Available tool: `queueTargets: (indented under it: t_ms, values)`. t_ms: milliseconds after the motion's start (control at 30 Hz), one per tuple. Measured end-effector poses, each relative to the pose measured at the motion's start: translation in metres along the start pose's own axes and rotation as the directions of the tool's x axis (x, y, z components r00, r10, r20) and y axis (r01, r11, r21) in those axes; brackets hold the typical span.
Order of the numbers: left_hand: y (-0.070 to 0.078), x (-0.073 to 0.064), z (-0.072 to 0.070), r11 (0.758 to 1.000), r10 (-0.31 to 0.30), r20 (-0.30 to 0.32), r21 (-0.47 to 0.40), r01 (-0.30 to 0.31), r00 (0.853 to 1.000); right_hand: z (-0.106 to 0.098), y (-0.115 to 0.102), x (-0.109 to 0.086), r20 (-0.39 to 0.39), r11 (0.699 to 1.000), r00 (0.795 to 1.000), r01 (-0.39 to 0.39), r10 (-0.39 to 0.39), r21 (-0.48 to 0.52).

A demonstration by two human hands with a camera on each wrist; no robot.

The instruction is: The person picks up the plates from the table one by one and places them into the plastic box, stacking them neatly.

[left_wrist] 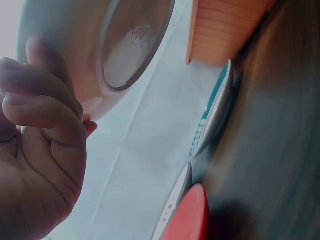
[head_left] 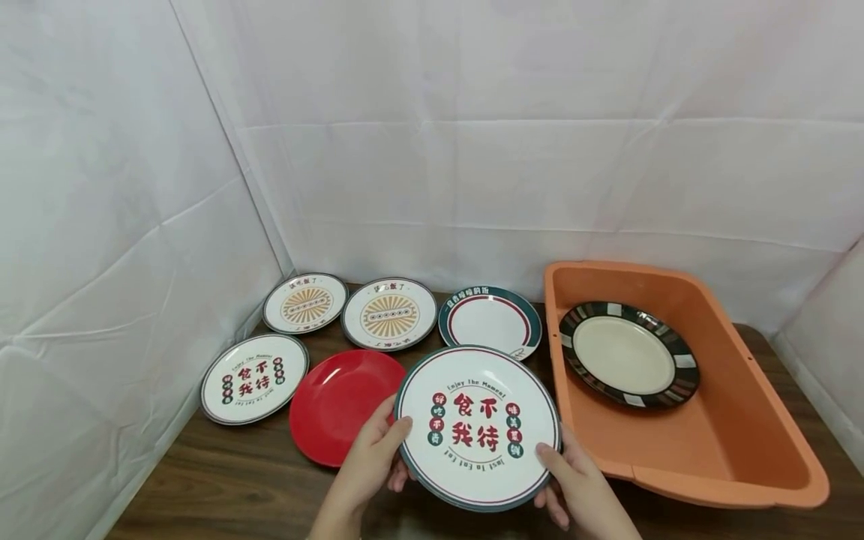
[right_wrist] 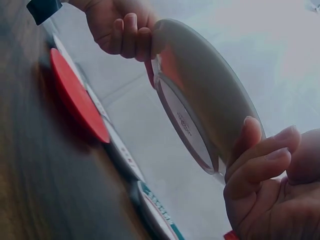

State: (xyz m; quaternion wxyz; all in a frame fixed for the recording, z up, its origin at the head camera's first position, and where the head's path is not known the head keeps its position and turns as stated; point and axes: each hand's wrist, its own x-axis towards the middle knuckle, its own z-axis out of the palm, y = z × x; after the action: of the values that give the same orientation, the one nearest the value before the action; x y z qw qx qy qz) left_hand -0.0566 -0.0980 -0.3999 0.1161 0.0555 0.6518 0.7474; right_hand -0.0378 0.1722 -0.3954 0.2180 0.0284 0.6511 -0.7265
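Both hands hold up a round white plate (head_left: 478, 465) with red Chinese characters and a dark green rim. My left hand (head_left: 371, 457) grips its left edge, thumb on top and fingers beneath. On the opposite edge, my right hand (head_left: 574, 472) holds it the same way. Its pale underside (right_wrist: 200, 85) with a foot ring shows in the right wrist view. The near rim looks layered; whether a second plate sits under it, I cannot tell. Just left of it a red plate (head_left: 340, 405) lies on the table.
An orange tub (head_left: 763, 390) stands at the right, a black-rimmed cream plate (head_left: 617, 356) inside it. A green-rimmed plate (head_left: 489, 322), two sunburst plates (head_left: 389, 313) and another lettered plate (head_left: 253, 401) lie on the wooden table (head_left: 196, 480). White cloth (head_left: 472, 172) hangs behind.
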Motion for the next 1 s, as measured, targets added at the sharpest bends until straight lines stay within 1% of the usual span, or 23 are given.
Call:
queueTargets:
  t_ms: [133, 200, 267, 333, 400, 467, 500, 567, 633, 700, 767, 867, 1000]
  values:
    - [0.004, 0.006, 0.009, 0.999, 0.04, 0.023, -0.025, -0.039, 0.999, -0.006, -0.006, -0.003, -0.05, 1.0, 0.999, 0.004, -0.005, -0.022]
    - [0.005, 0.01, 0.014, 0.998, 0.047, 0.036, -0.045, -0.046, 0.998, -0.01, -0.008, -0.004, -0.077, 1.0, 0.997, 0.016, -0.018, -0.027]
    - [0.008, 0.013, 0.02, 0.996, 0.048, 0.056, -0.073, -0.044, 0.997, -0.015, -0.01, -0.005, -0.115, 0.999, 0.992, 0.042, -0.045, -0.032]
    - [0.01, 0.017, 0.026, 0.995, 0.048, 0.079, -0.097, -0.04, 0.996, -0.02, -0.012, -0.006, -0.147, 0.995, 0.984, 0.092, -0.097, -0.044]
    - [0.012, 0.021, 0.033, 0.992, 0.051, 0.108, -0.121, -0.038, 0.993, -0.026, -0.014, -0.007, -0.184, 0.984, 0.967, 0.167, -0.175, -0.06]
    - [0.014, 0.026, 0.04, 0.99, 0.058, 0.133, -0.136, -0.04, 0.989, -0.032, -0.016, -0.008, -0.219, 0.965, 0.94, 0.251, -0.261, -0.074]
    - [0.015, 0.028, 0.044, 0.989, 0.062, 0.141, -0.142, -0.041, 0.988, -0.036, -0.017, -0.009, -0.232, 0.956, 0.927, 0.282, -0.294, -0.084]
    - [0.017, 0.033, 0.052, 0.987, 0.069, 0.15, -0.156, -0.045, 0.986, -0.042, -0.019, -0.01, -0.265, 0.944, 0.906, 0.316, -0.331, -0.097]
    - [0.019, 0.037, 0.059, 0.985, 0.075, 0.151, -0.167, -0.049, 0.986, -0.048, -0.022, -0.011, -0.291, 0.94, 0.894, 0.324, -0.34, -0.102]
    - [0.02, 0.041, 0.065, 0.983, 0.079, 0.152, -0.174, -0.053, 0.985, -0.054, -0.024, -0.012, -0.307, 0.944, 0.893, 0.311, -0.329, -0.107]
    - [0.02, 0.046, 0.07, 0.982, 0.09, 0.158, -0.178, -0.061, 0.983, -0.059, -0.025, -0.012, -0.334, 0.945, 0.884, 0.309, -0.328, -0.108]
    - [0.019, 0.055, 0.077, 0.978, 0.123, 0.182, -0.187, -0.089, 0.976, -0.066, -0.028, -0.012, -0.379, 0.946, 0.867, 0.304, -0.323, -0.112]
    - [0.017, 0.069, 0.087, 0.969, 0.168, 0.204, -0.211, -0.125, 0.964, -0.074, -0.033, -0.01, -0.454, 0.941, 0.826, 0.322, -0.333, -0.105]
